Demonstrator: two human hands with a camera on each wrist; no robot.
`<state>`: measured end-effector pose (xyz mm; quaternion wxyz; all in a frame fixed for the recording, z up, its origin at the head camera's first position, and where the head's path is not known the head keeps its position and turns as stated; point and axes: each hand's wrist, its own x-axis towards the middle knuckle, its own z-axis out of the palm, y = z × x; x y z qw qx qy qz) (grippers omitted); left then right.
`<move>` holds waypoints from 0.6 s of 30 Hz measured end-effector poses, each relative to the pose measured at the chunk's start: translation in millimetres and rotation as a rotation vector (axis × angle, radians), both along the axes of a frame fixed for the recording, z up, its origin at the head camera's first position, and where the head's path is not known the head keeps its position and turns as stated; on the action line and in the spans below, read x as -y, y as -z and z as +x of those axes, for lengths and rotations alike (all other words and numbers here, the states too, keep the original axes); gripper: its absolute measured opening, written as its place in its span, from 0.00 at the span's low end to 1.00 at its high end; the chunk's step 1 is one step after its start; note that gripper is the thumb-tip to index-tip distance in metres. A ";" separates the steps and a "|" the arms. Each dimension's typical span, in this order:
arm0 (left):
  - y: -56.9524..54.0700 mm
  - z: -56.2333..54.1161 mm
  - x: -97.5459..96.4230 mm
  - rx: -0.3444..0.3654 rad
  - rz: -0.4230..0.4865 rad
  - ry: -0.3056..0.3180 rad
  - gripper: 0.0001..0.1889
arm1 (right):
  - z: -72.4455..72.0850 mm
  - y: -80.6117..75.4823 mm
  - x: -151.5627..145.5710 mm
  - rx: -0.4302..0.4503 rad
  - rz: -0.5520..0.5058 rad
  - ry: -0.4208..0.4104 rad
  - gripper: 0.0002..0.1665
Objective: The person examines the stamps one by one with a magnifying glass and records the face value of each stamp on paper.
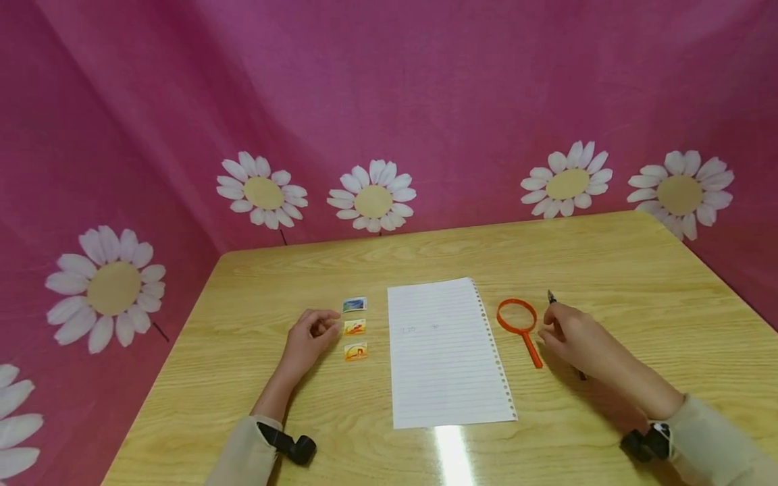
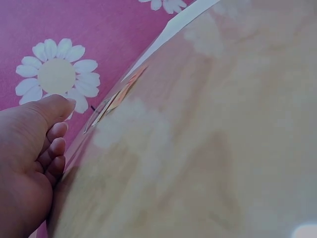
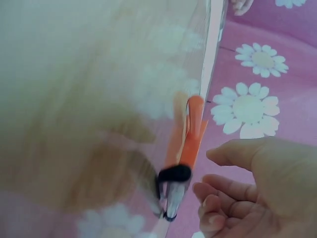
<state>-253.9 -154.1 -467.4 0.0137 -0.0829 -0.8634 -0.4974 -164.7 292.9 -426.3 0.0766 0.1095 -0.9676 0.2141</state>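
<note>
My left hand (image 1: 308, 339) rests on the table, fingers loosely curled and holding nothing. Beside its fingertips lie three small stamp-like pictures in a column: a blue one (image 1: 355, 305), then a yellow-and-red one (image 1: 355, 327) and another yellow-and-red one (image 1: 355, 352). My right hand (image 1: 574, 337) hovers over a dark pen (image 1: 551, 297), covering its middle in the head view. In the right wrist view the pen (image 3: 174, 191) lies on the table, apart from the loosely bent fingers. Left of that hand lies an orange magnifying glass (image 1: 532, 351).
A lined, hole-edged sheet of paper (image 1: 446, 378) lies mid-table, with faint writing near its upper left. The wooden table (image 1: 292, 277) meets a pink curtain with daisies (image 1: 425, 88) at the back. Light glares off the front edge.
</note>
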 end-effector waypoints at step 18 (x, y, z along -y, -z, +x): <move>-2.0 52.5 -4.1 0.016 0.082 0.069 0.09 | -29.7 3.3 -23.7 -0.079 0.016 -0.026 0.11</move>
